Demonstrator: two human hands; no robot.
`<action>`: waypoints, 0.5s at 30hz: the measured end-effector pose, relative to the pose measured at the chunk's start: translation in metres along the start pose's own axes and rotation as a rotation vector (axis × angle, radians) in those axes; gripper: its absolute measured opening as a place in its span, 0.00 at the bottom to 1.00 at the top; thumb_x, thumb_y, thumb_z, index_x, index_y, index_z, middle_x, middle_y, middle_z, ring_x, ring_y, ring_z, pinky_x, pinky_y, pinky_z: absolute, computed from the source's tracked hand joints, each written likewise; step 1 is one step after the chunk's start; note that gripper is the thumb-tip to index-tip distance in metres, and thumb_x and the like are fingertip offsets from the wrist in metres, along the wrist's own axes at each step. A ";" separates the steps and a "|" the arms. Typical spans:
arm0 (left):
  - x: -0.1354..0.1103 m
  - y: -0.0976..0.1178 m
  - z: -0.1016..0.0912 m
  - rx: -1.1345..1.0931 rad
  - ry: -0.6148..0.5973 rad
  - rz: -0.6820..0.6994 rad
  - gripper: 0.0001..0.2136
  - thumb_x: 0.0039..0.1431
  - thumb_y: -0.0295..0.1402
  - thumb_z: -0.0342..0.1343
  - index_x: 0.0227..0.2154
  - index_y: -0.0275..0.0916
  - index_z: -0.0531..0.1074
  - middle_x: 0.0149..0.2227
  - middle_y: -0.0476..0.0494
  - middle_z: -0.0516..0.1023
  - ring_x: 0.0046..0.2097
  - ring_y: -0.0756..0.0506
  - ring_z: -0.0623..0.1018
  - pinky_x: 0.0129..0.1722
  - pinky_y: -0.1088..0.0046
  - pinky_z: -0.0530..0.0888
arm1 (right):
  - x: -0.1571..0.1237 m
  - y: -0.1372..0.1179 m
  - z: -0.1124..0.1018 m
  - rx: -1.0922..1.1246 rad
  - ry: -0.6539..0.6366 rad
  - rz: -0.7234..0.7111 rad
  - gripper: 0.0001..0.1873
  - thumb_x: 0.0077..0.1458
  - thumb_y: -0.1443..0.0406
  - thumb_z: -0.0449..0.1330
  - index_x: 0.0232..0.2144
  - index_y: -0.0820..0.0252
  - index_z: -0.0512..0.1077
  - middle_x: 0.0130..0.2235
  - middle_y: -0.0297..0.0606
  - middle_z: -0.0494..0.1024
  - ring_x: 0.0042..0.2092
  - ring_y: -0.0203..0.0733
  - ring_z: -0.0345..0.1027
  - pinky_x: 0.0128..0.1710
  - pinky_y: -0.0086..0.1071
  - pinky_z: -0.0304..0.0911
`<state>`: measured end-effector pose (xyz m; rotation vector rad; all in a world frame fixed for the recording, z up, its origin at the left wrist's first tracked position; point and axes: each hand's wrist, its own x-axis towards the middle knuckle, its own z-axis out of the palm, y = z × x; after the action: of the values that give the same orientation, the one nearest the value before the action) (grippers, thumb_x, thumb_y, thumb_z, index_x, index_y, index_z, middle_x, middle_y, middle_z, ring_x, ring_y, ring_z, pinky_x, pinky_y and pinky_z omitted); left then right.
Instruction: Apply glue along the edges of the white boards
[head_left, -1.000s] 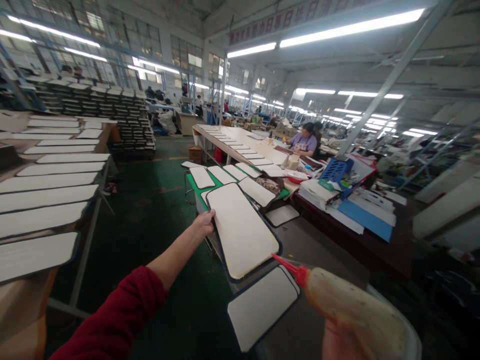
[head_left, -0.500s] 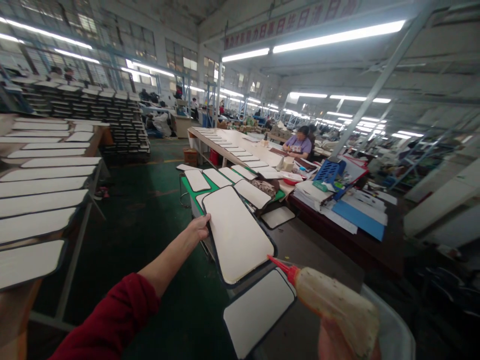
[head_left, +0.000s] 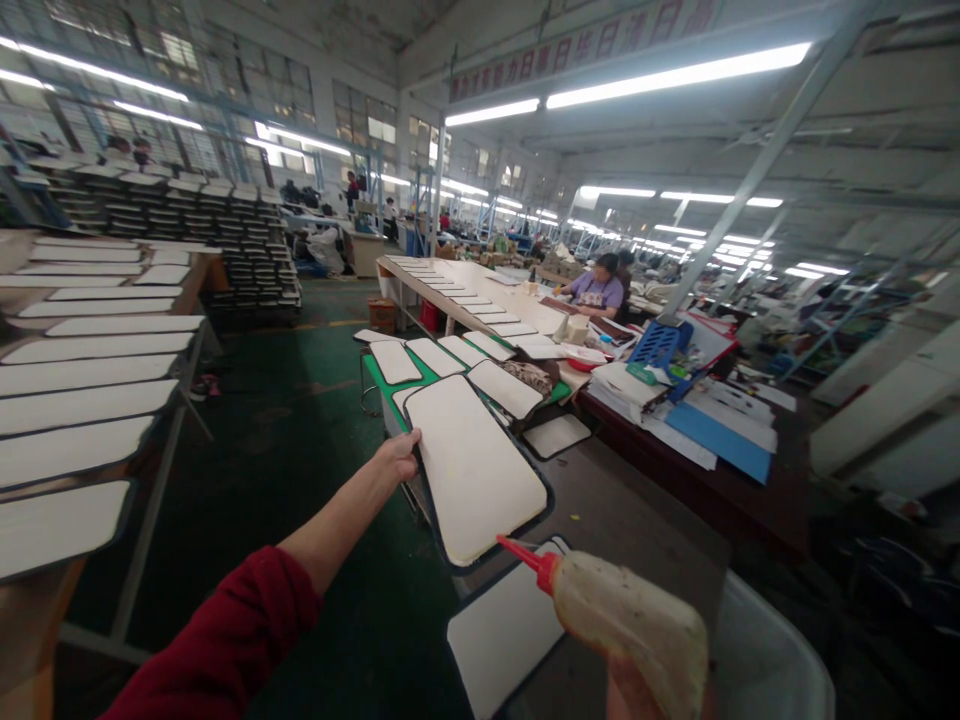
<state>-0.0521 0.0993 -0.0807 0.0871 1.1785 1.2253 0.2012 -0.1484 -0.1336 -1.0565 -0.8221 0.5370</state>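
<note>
Fingers of the left hand [head_left: 396,457] are laid narrowly closed against the left edge of the cream panel [head_left: 474,468], which lies flat on the grey table [head_left: 637,500] with its dark border showing; the red sleeve [head_left: 225,640] extends toward 7 o'clock. The right hand [head_left: 637,700] is wrapped around the glue bottle [head_left: 626,630], its fingers mostly cut off by the frame edge; the red nozzle [head_left: 525,555] is pointed toward 10 o'clock, just beside the near corner of the panel. A second panel [head_left: 502,630] is placed at 6 o'clock of the first; a seated person [head_left: 598,290] is seen at 1 o'clock, well apart.
</note>
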 end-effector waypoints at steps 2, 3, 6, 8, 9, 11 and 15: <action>0.000 0.000 0.000 0.000 0.001 0.014 0.10 0.63 0.25 0.51 0.46 0.38 0.72 0.31 0.46 0.80 0.25 0.48 0.77 0.35 0.71 0.77 | 0.002 -0.002 0.000 0.013 0.010 -0.013 0.32 0.47 0.62 0.69 0.54 0.52 0.65 0.48 0.43 0.77 0.47 0.57 0.73 0.45 0.51 0.73; -0.001 0.000 0.000 0.002 0.002 0.021 0.10 0.63 0.25 0.51 0.46 0.38 0.72 0.31 0.46 0.80 0.24 0.48 0.77 0.35 0.72 0.77 | 0.005 -0.006 0.000 0.022 0.012 -0.025 0.29 0.48 0.61 0.69 0.53 0.51 0.66 0.48 0.43 0.76 0.48 0.58 0.72 0.45 0.53 0.73; -0.003 0.000 0.000 0.020 0.001 0.036 0.09 0.64 0.25 0.50 0.44 0.37 0.72 0.29 0.47 0.79 0.22 0.50 0.75 0.33 0.73 0.76 | 0.025 -0.022 0.001 0.054 0.046 -0.071 0.28 0.49 0.61 0.68 0.52 0.50 0.67 0.52 0.43 0.74 0.50 0.59 0.71 0.43 0.53 0.74; -0.006 0.000 0.000 0.037 -0.002 0.040 0.08 0.64 0.25 0.49 0.42 0.36 0.72 0.27 0.48 0.78 0.21 0.50 0.74 0.30 0.74 0.76 | 0.039 -0.034 0.003 0.083 0.086 -0.098 0.29 0.47 0.63 0.69 0.52 0.48 0.67 0.53 0.41 0.74 0.49 0.56 0.72 0.40 0.48 0.75; -0.007 0.000 0.000 0.044 -0.003 0.042 0.07 0.64 0.25 0.49 0.41 0.35 0.72 0.26 0.48 0.77 0.21 0.50 0.74 0.29 0.75 0.75 | 0.045 -0.039 0.004 0.093 0.100 -0.108 0.29 0.45 0.64 0.70 0.50 0.49 0.69 0.51 0.40 0.75 0.47 0.54 0.73 0.39 0.45 0.76; -0.009 0.000 0.001 0.055 -0.006 0.043 0.07 0.64 0.25 0.49 0.39 0.35 0.72 0.26 0.48 0.77 0.21 0.50 0.73 0.27 0.75 0.75 | 0.051 -0.043 0.005 0.095 0.131 -0.124 0.26 0.42 0.66 0.72 0.45 0.52 0.71 0.44 0.38 0.79 0.40 0.49 0.76 0.38 0.39 0.76; -0.009 0.001 -0.002 0.072 -0.013 0.048 0.07 0.64 0.24 0.49 0.38 0.35 0.72 0.26 0.47 0.77 0.22 0.49 0.74 0.30 0.74 0.75 | 0.047 -0.032 0.000 0.119 0.156 -0.099 0.29 0.39 0.69 0.73 0.45 0.56 0.71 0.42 0.39 0.80 0.39 0.45 0.76 0.40 0.33 0.74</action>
<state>-0.0530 0.0918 -0.0749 0.1775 1.2148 1.2224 0.2293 -0.1274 -0.0891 -0.9308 -0.6928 0.4090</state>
